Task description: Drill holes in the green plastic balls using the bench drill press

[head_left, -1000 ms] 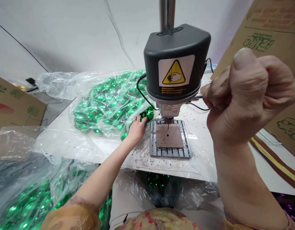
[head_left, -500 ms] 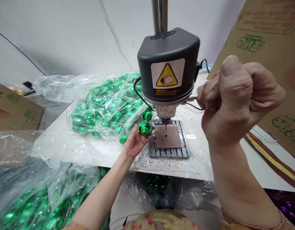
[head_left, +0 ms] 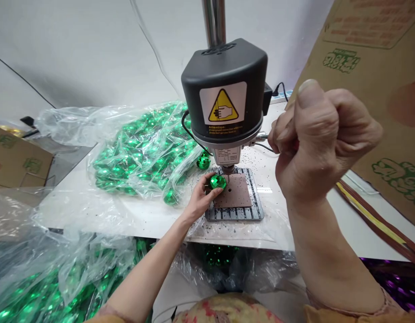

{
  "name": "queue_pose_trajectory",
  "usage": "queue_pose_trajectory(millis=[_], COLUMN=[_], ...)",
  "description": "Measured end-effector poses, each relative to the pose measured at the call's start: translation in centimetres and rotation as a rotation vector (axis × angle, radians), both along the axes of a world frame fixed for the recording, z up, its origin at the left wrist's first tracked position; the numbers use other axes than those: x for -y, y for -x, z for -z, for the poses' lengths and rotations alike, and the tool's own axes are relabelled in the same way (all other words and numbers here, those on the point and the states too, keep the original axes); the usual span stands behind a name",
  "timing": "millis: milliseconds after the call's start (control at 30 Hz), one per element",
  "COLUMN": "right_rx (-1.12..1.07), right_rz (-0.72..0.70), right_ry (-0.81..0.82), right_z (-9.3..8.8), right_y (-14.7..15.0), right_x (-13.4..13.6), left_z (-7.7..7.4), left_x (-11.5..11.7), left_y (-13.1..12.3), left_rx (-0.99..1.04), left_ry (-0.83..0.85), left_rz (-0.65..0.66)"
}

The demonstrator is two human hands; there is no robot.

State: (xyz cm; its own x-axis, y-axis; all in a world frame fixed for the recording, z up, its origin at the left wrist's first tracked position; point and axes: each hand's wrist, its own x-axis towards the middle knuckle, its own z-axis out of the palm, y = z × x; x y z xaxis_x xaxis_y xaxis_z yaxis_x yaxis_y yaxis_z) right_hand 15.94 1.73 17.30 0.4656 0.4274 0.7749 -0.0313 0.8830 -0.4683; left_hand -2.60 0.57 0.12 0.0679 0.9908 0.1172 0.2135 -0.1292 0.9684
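Between the thumb and fingers of my left hand (head_left: 201, 197) is a shiny green faceted ball (head_left: 218, 181). It is just left of the thin drill bit (head_left: 228, 178) of a small black drill press (head_left: 224, 89). Below the bit lies a brown square pad (head_left: 239, 190) with a dark hole, on the slotted metal base (head_left: 234, 214). My right hand (head_left: 324, 130), raised at the right, is closed around the press's feed lever (head_left: 262, 137); most of the lever is hidden by the fingers.
A clear plastic bag (head_left: 136, 152) of green balls covers the table's left side, with a loose green ball (head_left: 203, 160) beside the press. Dark shavings dot the table (head_left: 160, 224). A cardboard box (head_left: 372, 89) stands right, near brown and yellow straps (head_left: 372, 215). More bagged balls (head_left: 59, 287) sit below.
My left hand has carried the green ball rightward, from the base's left edge to over the pad beside the bit. My right hand keeps its grip on the lever. The view has shifted slightly.
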Motion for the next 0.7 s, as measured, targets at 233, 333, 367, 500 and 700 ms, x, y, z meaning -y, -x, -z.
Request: queue_pose_trajectory(millis=[233, 333, 367, 500, 700], right_rx=[0.021, 0.017, 0.018, 0.015, -0.012], right_rz=[0.007, 0.005, 0.002, -0.019, -0.060], right_ry=[0.020, 0.015, 0.017, 0.020, 0.028], right_z=[0.0, 0.0, 0.0, -0.2, -0.8], right_y=[0.1, 0.0, 0.0, 0.0, 0.0], right_x=[0.1, 0.1, 0.1, 0.1, -0.1], left_z=[0.9, 1.2, 1.2, 1.3, 1.2], left_x=[-0.6, -0.7, -0.7, -0.4, 0.2], left_y=[-1.0, -1.4, -1.5, -2.3, -3.2], left_rx=[-0.124, -0.164, -0.161, -0.121, -0.143], left_ry=[-0.078, -0.126, -0.143, -0.158, -0.196], left_rz=[-0.001, -0.002, -0.003, -0.014, 0.035])
